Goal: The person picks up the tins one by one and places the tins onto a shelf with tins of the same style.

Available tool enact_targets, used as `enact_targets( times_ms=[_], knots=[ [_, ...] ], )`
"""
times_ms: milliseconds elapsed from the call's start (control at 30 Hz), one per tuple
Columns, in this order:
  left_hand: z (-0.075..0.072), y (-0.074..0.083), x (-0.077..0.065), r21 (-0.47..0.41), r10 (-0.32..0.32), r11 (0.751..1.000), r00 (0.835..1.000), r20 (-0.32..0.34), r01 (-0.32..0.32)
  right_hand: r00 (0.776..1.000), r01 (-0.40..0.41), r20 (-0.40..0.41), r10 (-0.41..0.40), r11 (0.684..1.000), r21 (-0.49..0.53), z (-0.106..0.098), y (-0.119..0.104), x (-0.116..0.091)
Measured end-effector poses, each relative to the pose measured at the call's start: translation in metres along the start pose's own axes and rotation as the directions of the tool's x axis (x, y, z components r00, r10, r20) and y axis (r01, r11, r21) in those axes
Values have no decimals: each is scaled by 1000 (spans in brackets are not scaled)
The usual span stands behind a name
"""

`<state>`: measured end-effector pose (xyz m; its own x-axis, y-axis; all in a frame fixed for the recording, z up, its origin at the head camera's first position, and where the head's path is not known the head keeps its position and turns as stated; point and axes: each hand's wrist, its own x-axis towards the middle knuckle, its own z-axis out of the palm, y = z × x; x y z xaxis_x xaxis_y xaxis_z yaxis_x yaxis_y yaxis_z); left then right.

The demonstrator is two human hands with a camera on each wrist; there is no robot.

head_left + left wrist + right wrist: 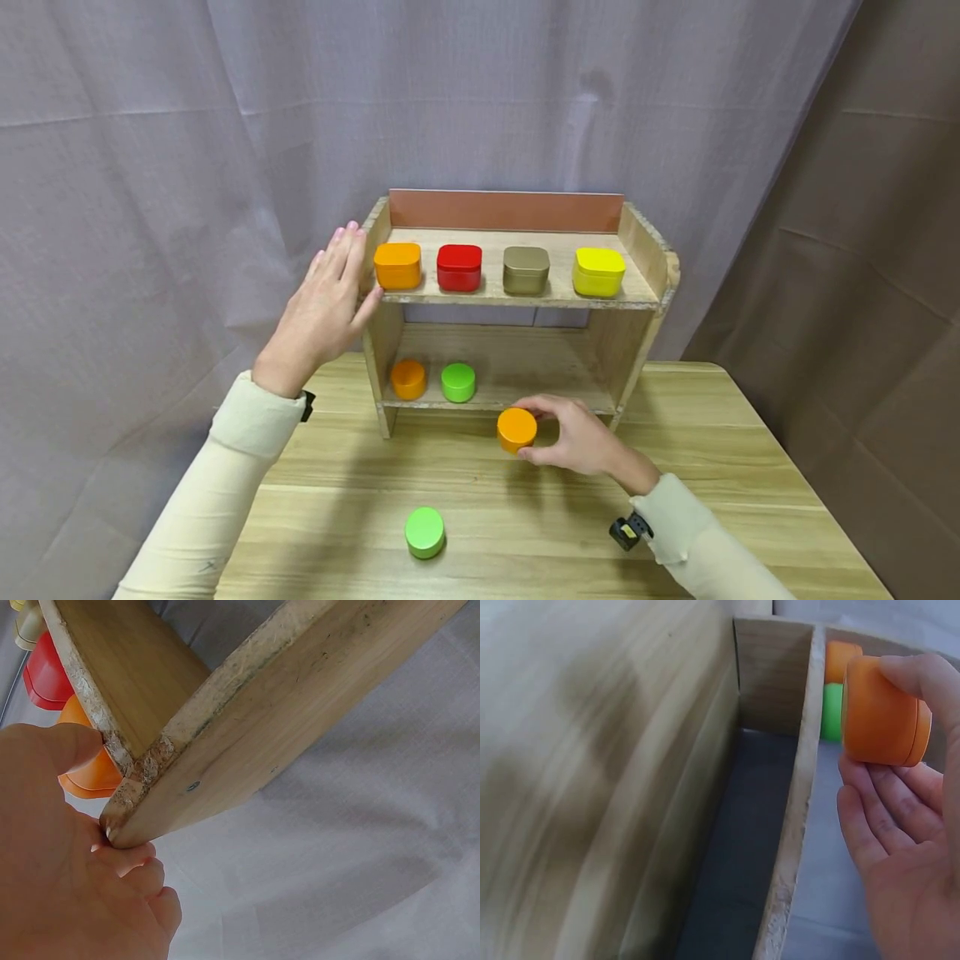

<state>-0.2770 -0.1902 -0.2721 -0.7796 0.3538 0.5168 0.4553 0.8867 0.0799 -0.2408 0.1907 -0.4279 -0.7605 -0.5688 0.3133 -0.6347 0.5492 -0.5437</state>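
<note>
My left hand (318,304) holds the left side panel of a two-tier wooden shelf (517,306), thumb at the front edge and fingers along the outside. In the left wrist view, the panel's corner (139,776) lies between thumb and fingers. Between thumb and fingers, my right hand (573,437) grips a round orange container (517,429), raised in front of the lower tier. Another round orange container (408,380) and a round green container (458,382) stand at the left of that tier. A second round green container (425,532) sits on the table.
Along the upper tier stand rounded-square containers: orange (397,266), red (459,267), olive-brown (526,271) and yellow (598,272). The wooden table (330,500) carries the shelf. Grey curtains (487,92) hang behind, and a darker curtain (847,300) at the right.
</note>
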Motion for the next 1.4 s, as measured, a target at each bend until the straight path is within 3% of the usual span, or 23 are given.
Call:
enact_targets(
  times_ms=[467, 667, 1000, 1400],
  knots=[
    [0, 0, -2, 1, -3, 1000, 1000, 0, 3, 995, -72, -61, 78, 993, 98, -3, 19, 27],
    [0, 0, -2, -3, -2, 1000, 1000, 7, 2, 989, -112, -90, 118, 991, 76, -4, 25, 40],
    [1, 1, -2, -11, 2, 1000, 1000, 4, -2, 974, -204, -88, 209, 977, 61, -2, 31, 52],
    [1, -1, -1, -5, -2, 1000, 1000, -11, 2, 971, -222, -69, 228, 972, 78, 6, 42, 58]
  ],
)
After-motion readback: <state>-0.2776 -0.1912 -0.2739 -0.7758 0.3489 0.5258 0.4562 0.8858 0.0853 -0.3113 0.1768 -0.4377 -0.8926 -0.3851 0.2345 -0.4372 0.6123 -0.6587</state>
